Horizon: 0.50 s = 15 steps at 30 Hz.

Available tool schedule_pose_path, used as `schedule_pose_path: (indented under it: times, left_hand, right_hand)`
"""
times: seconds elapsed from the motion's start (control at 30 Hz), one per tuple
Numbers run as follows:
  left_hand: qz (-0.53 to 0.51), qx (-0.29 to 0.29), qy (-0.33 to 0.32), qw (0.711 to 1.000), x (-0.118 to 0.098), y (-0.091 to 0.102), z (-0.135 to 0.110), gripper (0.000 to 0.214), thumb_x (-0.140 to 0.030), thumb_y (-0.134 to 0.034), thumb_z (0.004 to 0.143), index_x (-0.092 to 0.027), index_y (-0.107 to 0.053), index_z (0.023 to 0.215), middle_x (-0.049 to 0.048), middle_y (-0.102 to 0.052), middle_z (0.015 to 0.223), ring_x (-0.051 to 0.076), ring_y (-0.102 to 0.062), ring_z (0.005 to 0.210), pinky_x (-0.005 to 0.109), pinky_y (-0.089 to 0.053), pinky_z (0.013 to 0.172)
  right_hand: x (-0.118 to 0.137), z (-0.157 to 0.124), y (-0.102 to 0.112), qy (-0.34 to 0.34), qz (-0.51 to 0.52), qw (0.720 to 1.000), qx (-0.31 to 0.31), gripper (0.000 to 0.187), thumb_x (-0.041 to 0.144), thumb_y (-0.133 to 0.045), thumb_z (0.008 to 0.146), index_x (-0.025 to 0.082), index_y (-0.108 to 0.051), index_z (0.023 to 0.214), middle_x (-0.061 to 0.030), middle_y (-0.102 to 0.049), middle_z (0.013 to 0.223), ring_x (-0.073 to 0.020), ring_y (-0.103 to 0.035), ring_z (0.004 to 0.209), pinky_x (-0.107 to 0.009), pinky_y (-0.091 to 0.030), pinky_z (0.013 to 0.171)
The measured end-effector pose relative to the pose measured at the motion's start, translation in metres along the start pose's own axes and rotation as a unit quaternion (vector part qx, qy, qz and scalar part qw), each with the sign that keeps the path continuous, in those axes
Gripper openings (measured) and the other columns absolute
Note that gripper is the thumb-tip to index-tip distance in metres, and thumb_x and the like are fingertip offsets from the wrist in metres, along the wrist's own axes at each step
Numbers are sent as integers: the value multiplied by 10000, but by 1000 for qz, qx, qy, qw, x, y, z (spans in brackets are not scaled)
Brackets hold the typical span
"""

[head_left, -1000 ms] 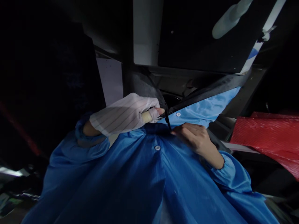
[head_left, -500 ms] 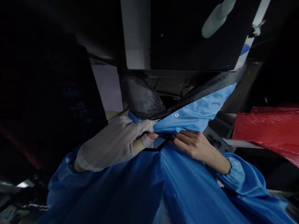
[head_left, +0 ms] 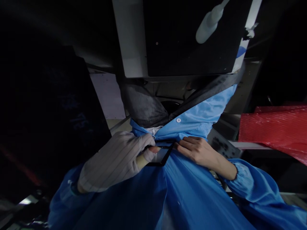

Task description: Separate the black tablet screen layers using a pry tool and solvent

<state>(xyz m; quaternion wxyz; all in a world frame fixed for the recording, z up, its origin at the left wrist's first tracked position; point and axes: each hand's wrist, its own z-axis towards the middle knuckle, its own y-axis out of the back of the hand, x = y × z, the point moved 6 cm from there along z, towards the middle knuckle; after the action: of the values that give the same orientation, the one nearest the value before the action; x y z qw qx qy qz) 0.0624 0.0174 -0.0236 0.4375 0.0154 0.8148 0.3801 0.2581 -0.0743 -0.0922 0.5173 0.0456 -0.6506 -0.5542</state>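
Close against the blue coat point(head_left: 144, 191) I hold a small flat panel with a glossy face and a black border point(head_left: 163, 155). My left hand point(head_left: 117, 159), in a striped whitish glove with the thumb tip bare, is closed on the panel's left part, thumb lying on its face. My right hand point(head_left: 198, 150) is bare, its fingers curled at the panel's right edge beside the coat cloth. The right fingertips are partly hidden, and so is the panel's far left side.
Ahead is a dark work surface point(head_left: 182, 60) with a pale border, bearing a whitish squeeze bottle point(head_left: 207, 28). Red plastic wrap point(head_left: 273, 127) lies at the right. A large dark box-like shape point(head_left: 57, 95) stands at the left, near a pale panel point(head_left: 107, 95).
The view has shifted slightly, so the work surface and bottle appear further left. The panel has tilted a little and shows more of its face. Both hands keep their hold.
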Motion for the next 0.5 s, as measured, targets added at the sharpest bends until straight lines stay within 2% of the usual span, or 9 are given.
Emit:
schedule_pose_path:
  times: [0.13, 0.33, 0.5]
  left_hand:
    - [-11, -6, 10, 1000, -1, 2, 4, 486, -377, -338, 1236, -233, -561, 829, -115, -630, 607, 45, -631, 471, 152, -505, 504]
    - [5, 1, 6, 1000, -4, 1, 8, 522, -408, -327, 1236, -234, -553, 799, -107, -608, 579, 66, -617, 447, 174, -492, 465]
    - [0, -18, 11, 1000, -1, 0, 9, 503, -412, -301, 1241, -234, -547, 840, -110, -622, 593, 52, -620, 448, 154, -482, 473]
  right_hand:
    - [-2, 0, -2, -2, 0, 1000, 13, 242, 114, -454, 1217, 166, -671, 1124, -60, -780, 928, -195, -713, 813, -328, -543, 751]
    - [-3, 1, -1, 6, 8, 1000, 0, 261, 118, -439, 1221, 155, -664, 1094, -63, -773, 917, -195, -711, 783, -324, -541, 744]
    - [-6, -3, -6, 3, 15, 1000, 10, 290, 131, -414, 1228, 162, -672, 1100, -57, -758, 896, -194, -700, 776, -320, -537, 720]
